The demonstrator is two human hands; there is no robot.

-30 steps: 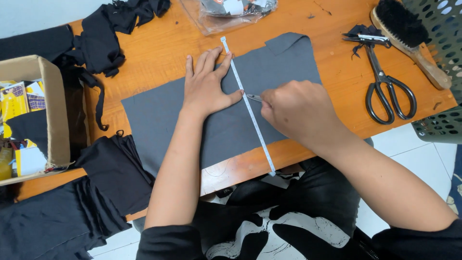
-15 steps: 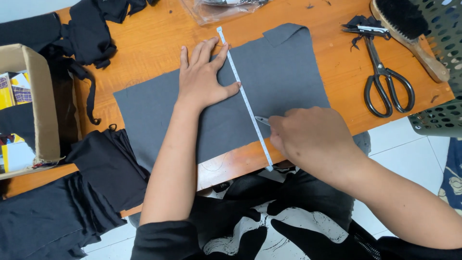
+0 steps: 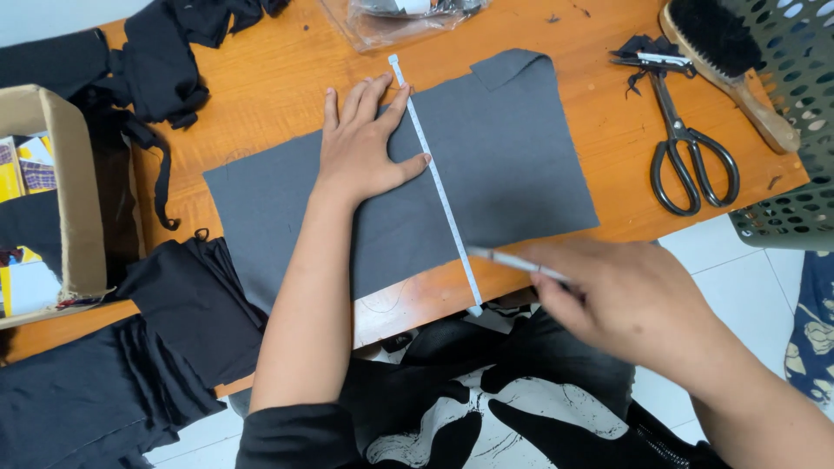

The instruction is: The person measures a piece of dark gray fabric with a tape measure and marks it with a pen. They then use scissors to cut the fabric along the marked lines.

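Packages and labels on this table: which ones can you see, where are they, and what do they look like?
Cardboard box: left edge of the table, open, brown walls.
Printed packs: inside that box, flat, yellow, white and dark colours.
Clear plastic bag: top edge, beyond the grey cloth, crumpled, see-through, holding small items.
No signs or screens.

Head camera looks steeply down, close above the wooden table [image 3: 261, 78].

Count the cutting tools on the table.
1: black-handled scissors lying shut on the wooden table, right of the grey fabric and beside the brush. Others could be hidden under the cloth piles.
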